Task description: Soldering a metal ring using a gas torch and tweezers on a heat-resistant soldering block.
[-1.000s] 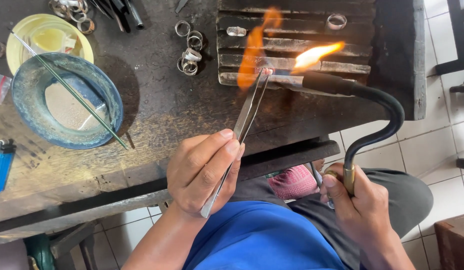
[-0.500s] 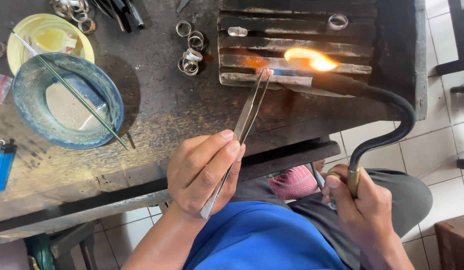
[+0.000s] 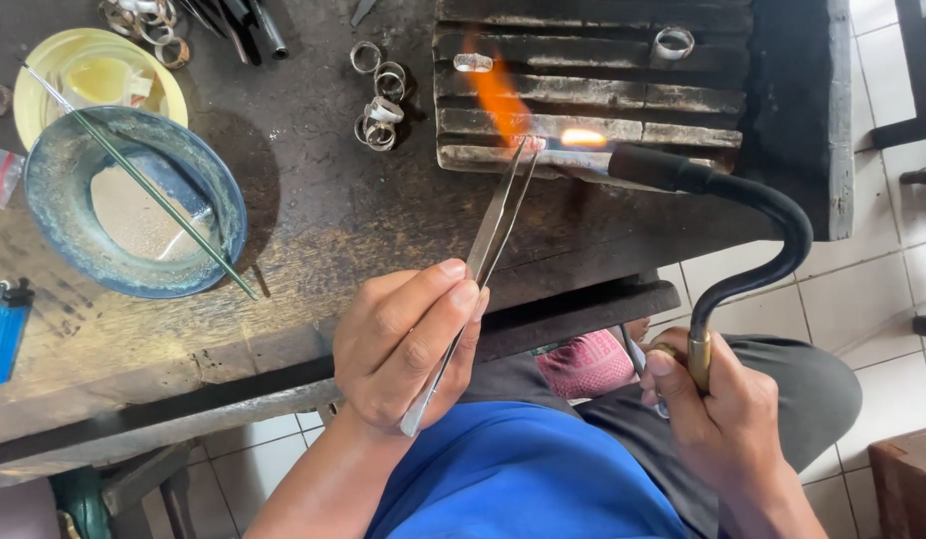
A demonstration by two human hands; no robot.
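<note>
Tweezers (image 3: 493, 225) sat pinched in your left hand (image 3: 408, 344), thumb and fingers closed round the lower shafts, tips reaching up to a small glowing piece (image 3: 528, 143) on the charred block (image 3: 593, 95). Your right hand (image 3: 717, 409) was wrapped tight round the brass grip of the torch (image 3: 752, 215), whose curved black neck pointed its nozzle at that same piece. Flame (image 3: 498, 95) flared orange up and leftward over the block. Two rings (image 3: 673, 42) lay further back on the block, well apart. On the table (image 3: 313, 230), loose rings (image 3: 378, 95) lay just left of the block, a blue bowl (image 3: 54, 215) with a thin rod (image 3: 144, 185) across it further left, and a blue lighter (image 3: 4, 329) near the edge.
</note>
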